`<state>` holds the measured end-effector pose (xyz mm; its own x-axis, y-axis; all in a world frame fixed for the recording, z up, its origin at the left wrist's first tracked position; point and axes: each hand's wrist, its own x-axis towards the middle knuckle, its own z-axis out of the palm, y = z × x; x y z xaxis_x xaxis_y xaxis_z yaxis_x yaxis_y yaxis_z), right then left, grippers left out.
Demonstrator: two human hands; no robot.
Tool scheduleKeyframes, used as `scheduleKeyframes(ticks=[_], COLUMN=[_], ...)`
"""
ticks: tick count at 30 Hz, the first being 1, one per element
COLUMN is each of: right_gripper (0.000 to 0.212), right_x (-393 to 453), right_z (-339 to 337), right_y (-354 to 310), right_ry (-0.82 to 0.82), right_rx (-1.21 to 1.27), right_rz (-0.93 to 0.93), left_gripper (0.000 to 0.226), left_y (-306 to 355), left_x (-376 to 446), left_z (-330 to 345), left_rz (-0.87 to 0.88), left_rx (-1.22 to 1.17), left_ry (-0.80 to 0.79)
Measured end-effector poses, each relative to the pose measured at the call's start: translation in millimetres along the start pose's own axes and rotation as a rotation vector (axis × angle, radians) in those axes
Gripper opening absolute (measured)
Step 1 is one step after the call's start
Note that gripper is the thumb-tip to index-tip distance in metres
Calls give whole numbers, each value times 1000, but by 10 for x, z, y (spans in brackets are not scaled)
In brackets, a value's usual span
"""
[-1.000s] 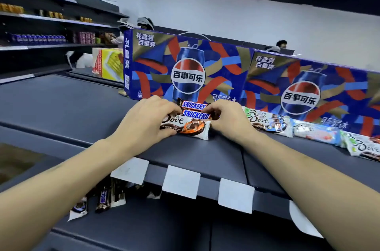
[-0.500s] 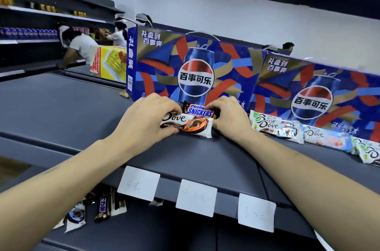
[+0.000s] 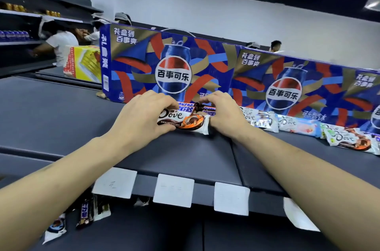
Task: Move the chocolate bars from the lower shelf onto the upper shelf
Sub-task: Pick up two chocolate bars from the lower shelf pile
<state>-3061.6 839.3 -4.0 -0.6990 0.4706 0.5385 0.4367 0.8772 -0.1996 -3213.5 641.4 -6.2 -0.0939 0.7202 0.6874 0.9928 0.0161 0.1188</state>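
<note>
On the dark upper shelf (image 3: 185, 154) lies a small pile of bars: a Dove bar (image 3: 183, 122) in front and Snickers bars (image 3: 186, 107) behind it. My left hand (image 3: 141, 119) grips the pile's left end, fingers curled over the Snickers and thumb under the Dove bar. My right hand (image 3: 223, 112) holds the right end, fingertips pinching a brown Snickers wrapper end. More Dove bars (image 3: 298, 127) lie in a row to the right. On the lower shelf (image 3: 144, 230) several bars (image 3: 85, 212) remain at the left, partly hidden by my left forearm.
Two large blue Pepsi cartons (image 3: 174, 69) stand right behind the pile along the upper shelf. White price tags (image 3: 173, 190) hang from the shelf's front edge. A yellow box (image 3: 84, 63) and people at far shelving are at the back left.
Both hands stay on the pile and have squeezed the bars closer together. The view has shifted, so the hands sit slightly higher and nearer the carton.
</note>
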Motion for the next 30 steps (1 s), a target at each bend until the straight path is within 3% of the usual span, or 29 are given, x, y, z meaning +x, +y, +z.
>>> scheduleKeyframes(ticks=[7, 16, 23, 30], right_gripper=[22, 24, 26, 29], right_x=[-446, -1236, -1916, -2346], right_z=[-421, -1125, -1618, -2042], right_y=[379, 1070, 1793, 2333], right_ry=[31, 13, -11, 0], right_rx=[20, -30, -42, -29], right_rz=[85, 245, 331, 298], left_gripper=[47, 45, 45, 43], left_y=[517, 1487, 2361, 3079], left_x=[218, 529, 658, 743], left_z=[217, 579, 915, 1139], left_rz=[94, 217, 199, 155], left_rx=[-40, -59, -30, 14], left_ry=[-38, -73, -113, -81])
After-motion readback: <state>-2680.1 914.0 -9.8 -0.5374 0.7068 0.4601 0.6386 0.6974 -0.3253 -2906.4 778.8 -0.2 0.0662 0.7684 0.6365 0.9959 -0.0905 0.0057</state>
